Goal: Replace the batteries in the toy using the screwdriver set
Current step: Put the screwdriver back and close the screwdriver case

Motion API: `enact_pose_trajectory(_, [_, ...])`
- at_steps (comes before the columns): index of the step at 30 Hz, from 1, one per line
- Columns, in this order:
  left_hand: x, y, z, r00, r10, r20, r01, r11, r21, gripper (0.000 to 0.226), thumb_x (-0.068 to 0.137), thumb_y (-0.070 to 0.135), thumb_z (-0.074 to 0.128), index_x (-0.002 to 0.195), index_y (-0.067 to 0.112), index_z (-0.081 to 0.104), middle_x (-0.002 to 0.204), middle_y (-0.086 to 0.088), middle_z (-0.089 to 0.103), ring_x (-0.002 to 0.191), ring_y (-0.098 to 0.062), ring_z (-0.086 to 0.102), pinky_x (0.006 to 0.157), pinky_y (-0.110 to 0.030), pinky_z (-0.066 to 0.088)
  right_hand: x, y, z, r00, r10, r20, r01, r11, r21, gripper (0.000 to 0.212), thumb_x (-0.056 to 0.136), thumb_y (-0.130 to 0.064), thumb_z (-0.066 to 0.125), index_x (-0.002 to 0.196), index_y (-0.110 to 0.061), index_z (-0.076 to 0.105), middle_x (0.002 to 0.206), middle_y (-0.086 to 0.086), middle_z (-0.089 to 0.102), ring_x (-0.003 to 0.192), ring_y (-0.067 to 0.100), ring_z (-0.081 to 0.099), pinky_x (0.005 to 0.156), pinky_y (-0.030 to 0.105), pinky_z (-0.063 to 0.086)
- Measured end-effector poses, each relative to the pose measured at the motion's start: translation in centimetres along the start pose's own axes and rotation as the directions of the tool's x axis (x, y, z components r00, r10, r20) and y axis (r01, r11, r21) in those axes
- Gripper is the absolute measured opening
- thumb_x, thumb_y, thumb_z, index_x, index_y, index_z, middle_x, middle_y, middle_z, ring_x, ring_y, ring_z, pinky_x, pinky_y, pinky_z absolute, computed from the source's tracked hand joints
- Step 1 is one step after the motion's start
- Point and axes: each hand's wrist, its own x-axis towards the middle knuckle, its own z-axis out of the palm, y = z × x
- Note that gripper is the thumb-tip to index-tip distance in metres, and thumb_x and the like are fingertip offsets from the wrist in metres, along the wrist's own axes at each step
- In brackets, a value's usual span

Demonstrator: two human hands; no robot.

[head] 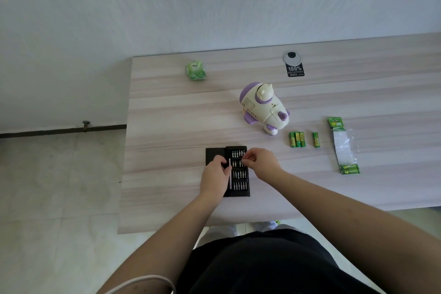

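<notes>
An open black screwdriver set case [238,174] with rows of silver bits lies near the table's front edge. My left hand [216,174] rests on the case, fingers on the silver screwdriver handle [230,174] that lies in it. My right hand [260,162] pinches at a bit in the upper rows; whether the bit is out of its slot I cannot tell. The white and purple toy [263,107] lies on its side further back. Three green batteries [297,139] lie together to the right of the toy, one more battery [316,140] beside them.
A torn green battery pack [343,148] lies at the right. A green tissue pack [195,70] sits at the back left, and a cable grommet with a black tag [294,63] at the back. The table's left edge [125,150] drops to the floor.
</notes>
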Motion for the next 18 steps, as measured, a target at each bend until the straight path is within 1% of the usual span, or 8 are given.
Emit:
enact_pose_trajectory(3, [0.1,-0.1,0.0,1.000,-0.019,0.004,0.020,0.999,-0.039,0.015,0.093,0.019,0.061,0.106,0.014,0.057,0.069,0.006,0.051,0.063,-0.012,0.049,0.061,-0.027,0.037,0.3,-0.3,-0.1,0.999,-0.025,0.040,0.026,0.999,-0.028,0.013,0.088,-0.026,0.068,0.096,-0.017,0.071,0.090,-0.004,0.069,0.081,0.009,0.059,0.065,0.019,0.041])
enact_pose_trajectory(5, [0.3,-0.1,-0.1,0.998,-0.056,0.012,0.056,0.995,-0.080,0.014,0.092,0.020,0.062,0.104,0.015,0.057,0.068,0.006,0.051,0.061,-0.009,0.048,0.058,-0.025,0.036,0.5,-0.7,-0.1,0.997,-0.038,0.072,0.043,0.997,-0.069,0.014,0.088,-0.027,0.067,0.097,-0.017,0.072,0.095,-0.002,0.071,0.082,0.009,0.059,0.070,0.021,0.041])
enact_pose_trajectory(8, [0.5,-0.1,-0.1,0.996,-0.090,0.019,0.092,0.989,-0.116,0.013,0.090,0.020,0.065,0.100,0.017,0.058,0.066,0.006,0.050,0.059,-0.007,0.047,0.053,-0.019,0.035,0.8,-1.2,-0.1,0.996,-0.042,0.081,0.051,0.993,-0.108,0.016,0.088,-0.028,0.067,0.097,-0.017,0.072,0.097,-0.001,0.071,0.084,0.011,0.060,0.070,0.022,0.041])
enact_pose_trajectory(10, [0.6,-0.1,-0.2,0.995,-0.098,0.017,0.100,0.988,-0.119,0.012,0.089,0.020,0.066,0.098,0.017,0.058,0.066,0.006,0.049,0.058,-0.007,0.047,0.052,-0.017,0.034,0.9,-1.4,-0.1,0.996,-0.039,0.083,0.049,0.991,-0.125,0.016,0.088,-0.028,0.066,0.096,-0.016,0.073,0.098,0.000,0.071,0.087,0.014,0.061,0.070,0.022,0.040])
enact_pose_trajectory(13, [0.8,-0.1,-0.1,0.995,-0.101,0.008,0.101,0.990,-0.101,0.013,0.088,0.022,0.067,0.096,0.017,0.058,0.066,0.005,0.048,0.059,-0.010,0.046,0.054,-0.022,0.034,1.0,-1.6,0.0,0.995,-0.034,0.096,0.048,0.988,-0.146,0.016,0.088,-0.026,0.067,0.096,-0.015,0.074,0.098,0.002,0.072,0.089,0.016,0.063,0.071,0.023,0.042])
enact_pose_trajectory(15, [0.8,0.0,0.0,0.994,-0.108,0.009,0.108,0.991,-0.079,0.013,0.088,0.023,0.066,0.096,0.018,0.057,0.069,0.004,0.049,0.061,-0.014,0.048,0.057,-0.027,0.036,1.0,-1.7,0.0,0.994,-0.036,0.106,0.053,0.986,-0.156,0.016,0.087,-0.025,0.068,0.095,-0.014,0.074,0.097,0.003,0.072,0.083,0.015,0.061,0.070,0.023,0.042])
enact_pose_trajectory(18, [1.0,0.1,0.0,0.991,-0.130,0.019,0.131,0.990,-0.061,0.013,0.089,0.023,0.065,0.098,0.019,0.056,0.076,0.001,0.052,0.065,-0.016,0.050,0.061,-0.029,0.039,1.1,-1.8,0.2,0.994,-0.026,0.110,0.043,0.987,-0.157,0.015,0.086,-0.023,0.069,0.095,-0.012,0.075,0.096,0.005,0.072,0.082,0.017,0.062,0.069,0.023,0.042])
